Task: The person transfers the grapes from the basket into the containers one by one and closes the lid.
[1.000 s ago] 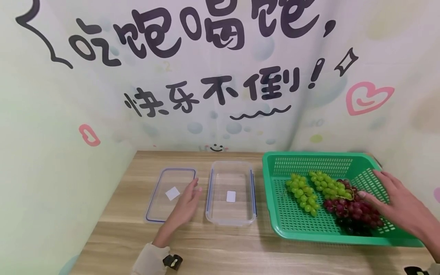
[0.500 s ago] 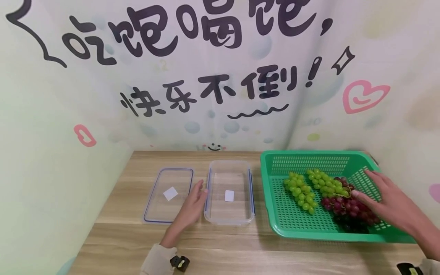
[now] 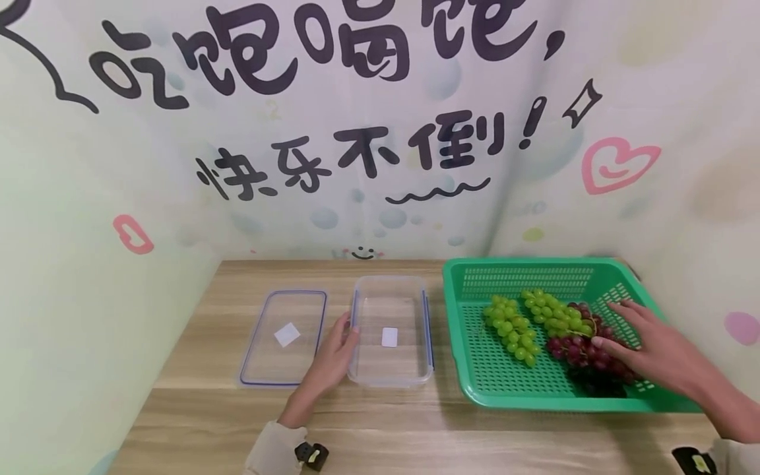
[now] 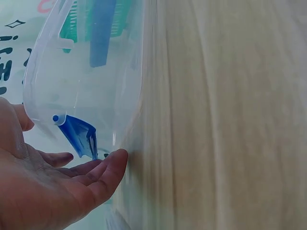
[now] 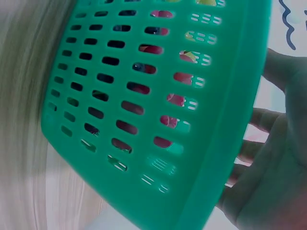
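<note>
In the head view, my left hand is at the left side of a clear plastic food container, fingertips right at its wall. The left wrist view shows that hand's fingers loosely bent beside a blue latch flap on the container. My right hand hovers over the right part of a green plastic basket, fingers spread and holding nothing. Below it lie red grapes and some dark grapes. Two bunches of green grapes lie to their left.
A clear lid with a blue seal and a white sticker lies flat left of the container. All stand on a wooden table. A printed curtain with dark lettering hangs behind the table's far edge.
My left hand has moved right, from the lid's edge to the container's side. My right hand has shifted left over the red grapes. The head view has turned slightly right.
</note>
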Motion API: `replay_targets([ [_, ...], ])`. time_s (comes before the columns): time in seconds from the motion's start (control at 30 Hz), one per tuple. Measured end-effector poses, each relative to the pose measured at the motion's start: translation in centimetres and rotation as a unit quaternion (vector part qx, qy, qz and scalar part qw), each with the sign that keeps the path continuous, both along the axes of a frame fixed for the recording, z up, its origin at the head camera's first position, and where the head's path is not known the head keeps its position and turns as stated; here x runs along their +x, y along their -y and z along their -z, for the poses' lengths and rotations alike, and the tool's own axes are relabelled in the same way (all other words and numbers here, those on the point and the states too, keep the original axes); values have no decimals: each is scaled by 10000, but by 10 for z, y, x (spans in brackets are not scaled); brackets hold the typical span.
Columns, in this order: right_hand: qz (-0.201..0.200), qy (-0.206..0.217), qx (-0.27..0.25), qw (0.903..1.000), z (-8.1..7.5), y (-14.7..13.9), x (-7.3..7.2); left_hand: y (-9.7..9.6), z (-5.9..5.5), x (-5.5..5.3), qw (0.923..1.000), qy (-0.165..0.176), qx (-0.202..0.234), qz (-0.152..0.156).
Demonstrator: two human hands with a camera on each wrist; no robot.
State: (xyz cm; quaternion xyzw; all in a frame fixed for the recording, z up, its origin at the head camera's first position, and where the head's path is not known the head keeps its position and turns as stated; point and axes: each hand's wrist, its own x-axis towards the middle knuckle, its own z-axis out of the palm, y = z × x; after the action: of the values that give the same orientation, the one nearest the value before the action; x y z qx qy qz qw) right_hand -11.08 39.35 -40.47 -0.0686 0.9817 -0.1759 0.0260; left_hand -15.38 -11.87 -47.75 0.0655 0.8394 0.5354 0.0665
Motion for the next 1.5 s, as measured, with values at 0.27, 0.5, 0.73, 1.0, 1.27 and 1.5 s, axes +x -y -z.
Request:
replay_targets([
  [0.27,-336,291,74,9990,5,-2,-1,0,0,1,9999,-18,-71,-87],
  [0.5,-494,373,90,9980,11,-4,0,-2,2,1,9999,99,24,-129],
  [0.73,-473,523,63,9975,19,-10,-1,-4,5,1,9998,108,51,-138],
  [1.0,-555,557,19,9969,21,-11,-5,-4,7,0,9997,16,1,-260],
  [1.27,-568,779,125,9953,19,-9,-7,-5,10,-1,9993,28,238,-288],
  [1.5,-716,783,252,9940,23,-11,-11,-7,10,-2,9994,-28,225,-279],
])
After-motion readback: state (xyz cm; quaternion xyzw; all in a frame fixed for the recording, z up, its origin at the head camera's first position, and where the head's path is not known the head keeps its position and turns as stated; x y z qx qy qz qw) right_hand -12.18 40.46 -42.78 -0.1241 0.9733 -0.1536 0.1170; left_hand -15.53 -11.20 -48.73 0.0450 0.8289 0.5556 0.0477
